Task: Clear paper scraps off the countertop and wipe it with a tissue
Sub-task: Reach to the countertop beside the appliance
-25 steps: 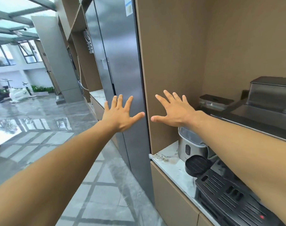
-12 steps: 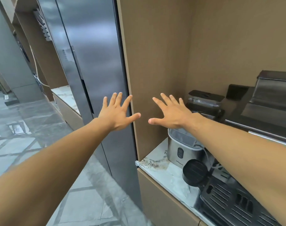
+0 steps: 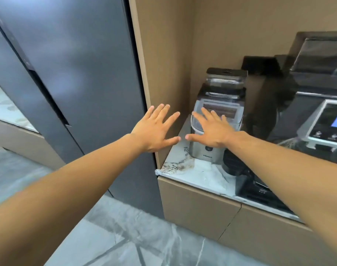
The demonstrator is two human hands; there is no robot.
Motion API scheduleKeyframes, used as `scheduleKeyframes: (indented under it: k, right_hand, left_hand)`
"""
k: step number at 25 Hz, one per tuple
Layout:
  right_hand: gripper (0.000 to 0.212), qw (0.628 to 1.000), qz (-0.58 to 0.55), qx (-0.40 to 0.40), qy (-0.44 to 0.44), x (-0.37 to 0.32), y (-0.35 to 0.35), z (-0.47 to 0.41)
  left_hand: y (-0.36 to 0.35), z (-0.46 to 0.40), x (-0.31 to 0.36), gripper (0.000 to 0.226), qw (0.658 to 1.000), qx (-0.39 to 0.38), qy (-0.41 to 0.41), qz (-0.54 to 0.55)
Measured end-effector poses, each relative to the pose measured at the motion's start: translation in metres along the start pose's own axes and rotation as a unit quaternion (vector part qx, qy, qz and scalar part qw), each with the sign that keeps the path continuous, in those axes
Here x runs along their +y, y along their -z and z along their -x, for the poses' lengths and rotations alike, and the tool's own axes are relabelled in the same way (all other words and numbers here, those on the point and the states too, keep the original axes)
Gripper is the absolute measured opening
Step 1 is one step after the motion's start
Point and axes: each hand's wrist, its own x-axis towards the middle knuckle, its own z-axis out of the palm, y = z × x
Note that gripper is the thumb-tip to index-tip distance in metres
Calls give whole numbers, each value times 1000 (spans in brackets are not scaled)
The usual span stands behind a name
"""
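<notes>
A white marble countertop (image 3: 198, 173) runs along the right, set in a tan cabinet niche. My left hand (image 3: 156, 129) is stretched out flat with fingers spread, hovering in front of the niche's side panel and holding nothing. My right hand (image 3: 211, 129) is spread the same way over the left end of the countertop, in front of a silver appliance (image 3: 206, 152), also holding nothing. The thumbs nearly touch. Brown stains mark the countertop's left corner (image 3: 175, 166). I see no paper scraps or tissue.
A tall dark refrigerator (image 3: 77, 73) stands left of the niche. A black coffee machine with a blue screen (image 3: 321, 120) and a black drip tray (image 3: 259, 191) take up the right of the counter. Tan drawers (image 3: 198, 206) sit below. Grey marble floor (image 3: 125, 237) lies underneath.
The view has swung right and down, away from the open hall and toward the counter. Both spread hands have come closer together and now sit lower, by the silver appliance.
</notes>
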Motion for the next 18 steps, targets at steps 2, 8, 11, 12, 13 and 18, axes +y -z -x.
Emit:
scheduleKeyframes:
  k: [2, 8, 11, 12, 13, 18]
  right_hand:
    - [111, 1000, 7, -9, -20, -1, -17, 11]
    - [108, 995, 14, -67, -70, 0, -68, 41]
    - [103, 993, 18, -90, -76, -2, -88, 49]
    - [102, 992, 13, -97, -74, -2, -95, 50]
    - [101, 992, 6, -101, -69, -3, -102, 50]
    - [98, 991, -34, -124, -38, -3, -142, 46]
  left_hand:
    - [-24, 4, 3, 87, 999, -24, -1, 33]
    - [-90, 5, 22, 87, 993, -84, -20, 84]
    - [-110, 4, 28, 86, 989, -112, -10, 93]
    - [-116, 4, 29, 87, 987, -123, -2, 99]
    - [-123, 4, 29, 87, 986, -133, 6, 101]
    - [-151, 5, 34, 89, 980, -172, 6, 99]
